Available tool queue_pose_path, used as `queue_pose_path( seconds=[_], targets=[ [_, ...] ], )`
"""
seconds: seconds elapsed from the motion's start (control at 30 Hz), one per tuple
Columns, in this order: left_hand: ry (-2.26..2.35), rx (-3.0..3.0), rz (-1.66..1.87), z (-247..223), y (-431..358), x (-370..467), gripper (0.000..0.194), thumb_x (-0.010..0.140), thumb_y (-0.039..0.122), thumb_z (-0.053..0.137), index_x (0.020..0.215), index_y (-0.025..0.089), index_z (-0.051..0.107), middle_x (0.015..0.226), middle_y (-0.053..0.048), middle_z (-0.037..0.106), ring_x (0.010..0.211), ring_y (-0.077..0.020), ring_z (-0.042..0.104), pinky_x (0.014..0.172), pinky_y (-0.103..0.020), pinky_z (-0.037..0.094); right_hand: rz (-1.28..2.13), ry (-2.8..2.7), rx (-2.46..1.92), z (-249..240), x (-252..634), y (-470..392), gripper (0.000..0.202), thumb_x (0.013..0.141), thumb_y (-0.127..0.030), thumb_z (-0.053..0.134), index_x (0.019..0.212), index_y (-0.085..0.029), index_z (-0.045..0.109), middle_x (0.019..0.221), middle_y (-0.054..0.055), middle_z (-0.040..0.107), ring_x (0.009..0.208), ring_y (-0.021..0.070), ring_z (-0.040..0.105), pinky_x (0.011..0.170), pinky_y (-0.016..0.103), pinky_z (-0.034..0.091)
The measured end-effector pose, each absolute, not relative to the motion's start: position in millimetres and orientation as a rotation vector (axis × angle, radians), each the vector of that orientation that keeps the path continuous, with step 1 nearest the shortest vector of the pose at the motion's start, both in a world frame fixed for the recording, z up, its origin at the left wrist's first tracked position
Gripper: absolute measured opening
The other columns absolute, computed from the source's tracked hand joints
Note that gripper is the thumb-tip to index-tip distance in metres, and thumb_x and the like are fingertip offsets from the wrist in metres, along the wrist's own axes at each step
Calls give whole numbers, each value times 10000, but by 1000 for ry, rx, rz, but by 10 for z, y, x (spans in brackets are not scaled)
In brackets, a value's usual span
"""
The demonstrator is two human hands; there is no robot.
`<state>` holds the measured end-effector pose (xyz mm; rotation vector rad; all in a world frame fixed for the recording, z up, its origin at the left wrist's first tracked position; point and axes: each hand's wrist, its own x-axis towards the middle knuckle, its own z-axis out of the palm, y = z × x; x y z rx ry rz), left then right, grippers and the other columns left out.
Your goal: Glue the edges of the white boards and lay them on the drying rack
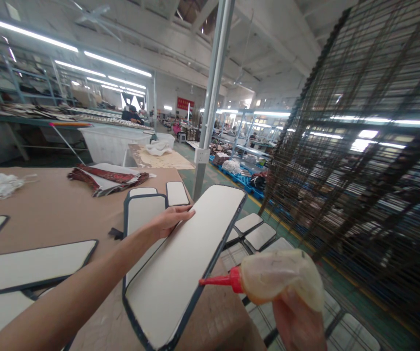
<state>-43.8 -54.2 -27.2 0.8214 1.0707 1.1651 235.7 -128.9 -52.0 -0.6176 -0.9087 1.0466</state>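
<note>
A long white panel with a dark edge [188, 263] is held tilted over the table's near right corner by my left hand [171, 220], whose fingers are closed on its left edge. My right hand [299, 317] is wrapped round a translucent squeeze bottle [279, 275] holding yellowish liquid. The bottle's red nozzle points left, and its tip is at the panel's dark right edge. Under and behind the held panel lies another white panel with a dark rim [146, 214].
The brown table [96, 209] bears more dark-rimmed panels [34, 261], red patterned pieces [111, 178] and white strips [0, 186]. To the right, small panels lie on a low rack [261, 236] beside tall wire racks [371, 161]. A metal post [210, 97] stands beyond the table.
</note>
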Motion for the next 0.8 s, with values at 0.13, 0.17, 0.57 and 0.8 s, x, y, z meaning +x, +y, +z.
queue_pose_path(
  seconds=[0.13, 0.17, 0.57, 0.8],
  targets=[
    [1074, 814, 1162, -252, -518, -436, 517, 657, 222, 800, 1143, 111, 664, 770, -82, 769, 592, -185, 687, 550, -268, 565, 1044, -940, -619, -617, 2411, -1295, 712, 658, -311, 820, 1305, -269, 525, 1104, 99, 699, 907, 285, 685, 684, 356, 602],
    [1076, 810, 1163, -248, -509, -436, 503, 663, 218, 796, 1137, 110, 667, 762, -81, 768, 588, -186, 686, 547, -271, 566, 1059, -953, -614, -656, 2437, -1290, 714, 674, -303, 807, 1322, -278, 507, 1093, 93, 703, 908, 285, 687, 702, 367, 600],
    [1127, 763, 1217, -182, -427, -463, 477, 678, 205, 793, 1133, 121, 677, 728, -69, 762, 575, -186, 684, 559, -276, 569, 1220, -976, -611, -906, 2518, -1300, 682, 696, -275, 778, 1324, -286, 513, 1049, 97, 716, 920, 338, 686, 813, 502, 566],
    [1167, 733, 1247, -173, -375, -517, 463, 701, 190, 776, 1146, 121, 672, 737, -72, 763, 545, -186, 677, 527, -280, 567, 1183, -834, -723, -925, 2455, -1387, 677, 683, -307, 804, 1301, -273, 531, 1049, 88, 715, 900, 300, 697, 777, 420, 597]
  ],
)
